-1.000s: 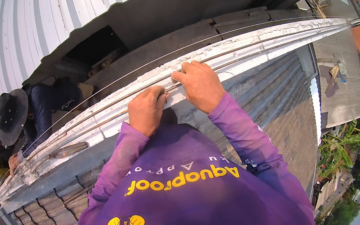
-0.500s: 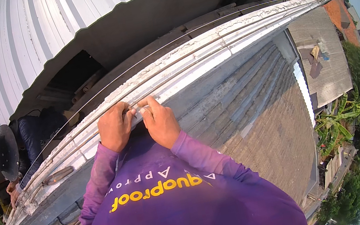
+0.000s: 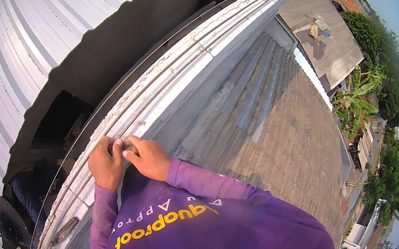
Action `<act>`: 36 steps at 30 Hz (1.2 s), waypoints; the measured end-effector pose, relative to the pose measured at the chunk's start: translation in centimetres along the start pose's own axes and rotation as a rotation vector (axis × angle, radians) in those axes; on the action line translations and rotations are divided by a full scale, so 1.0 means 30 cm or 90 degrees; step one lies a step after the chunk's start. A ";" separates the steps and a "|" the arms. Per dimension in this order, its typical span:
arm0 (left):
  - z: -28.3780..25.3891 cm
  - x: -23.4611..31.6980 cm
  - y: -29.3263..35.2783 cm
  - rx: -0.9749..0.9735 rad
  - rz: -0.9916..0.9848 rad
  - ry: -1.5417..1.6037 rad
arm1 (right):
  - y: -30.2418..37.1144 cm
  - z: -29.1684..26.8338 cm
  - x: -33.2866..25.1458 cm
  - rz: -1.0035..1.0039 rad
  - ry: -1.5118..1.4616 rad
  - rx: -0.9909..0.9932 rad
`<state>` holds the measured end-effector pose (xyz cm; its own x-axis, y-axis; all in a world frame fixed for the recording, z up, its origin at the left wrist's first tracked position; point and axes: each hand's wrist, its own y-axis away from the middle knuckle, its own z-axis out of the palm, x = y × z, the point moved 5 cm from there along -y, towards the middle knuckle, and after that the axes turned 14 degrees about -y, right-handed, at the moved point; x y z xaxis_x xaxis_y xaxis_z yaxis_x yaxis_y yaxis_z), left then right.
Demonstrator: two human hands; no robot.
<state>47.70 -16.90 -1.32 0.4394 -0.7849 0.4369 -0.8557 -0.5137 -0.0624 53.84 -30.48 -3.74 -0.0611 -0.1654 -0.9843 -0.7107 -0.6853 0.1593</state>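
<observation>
Purple fabric fills the bottom of the view: a long-sleeved shirt (image 3: 204, 241) with yellow print, its cloth soft and creased at the elbows. Both sleeves run up to bare hands that meet on the top of a long white parapet ledge (image 3: 227, 39). The left hand (image 3: 106, 163) lies knuckles up, fingers curled over the ledge's upper edge. The right hand (image 3: 148, 157) sits just beside it, touching it at the fingertips, with thumb and forefinger drawn together at a small pale object (image 3: 128, 148) between the two hands; what that object is cannot be made out. Neither grip is spread; both are pressed down onto the ledge where its surface is rough, chalky and flaking.

The ledge is a rounded, ribbed band of painted masonry that sweeps from lower left to upper right, with thin wires (image 3: 148, 75) strung along it. A dark, slim tool (image 3: 65, 230) lies on it lower down, well apart from the hands. Right of the ledge, a grey-brown ribbed roof (image 3: 275, 127) slopes away, weathered and stained. Left of it, below a dark gap, another person in a dark hat (image 3: 12, 227) is partly seen. Above that curves a pale corrugated metal roof (image 3: 21, 54). Far off stand tiled roofs (image 3: 321, 28) and green trees (image 3: 371, 41).
</observation>
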 end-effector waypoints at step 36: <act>-0.020 -0.004 0.035 0.099 0.152 0.032 | -0.010 -0.137 -0.034 -0.059 0.003 -0.003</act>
<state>46.58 -17.13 -0.88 0.2128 -0.8741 0.4366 -0.8795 -0.3660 -0.3041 56.99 -33.03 -2.49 0.0079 -0.1036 -0.9946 -0.7094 -0.7016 0.0674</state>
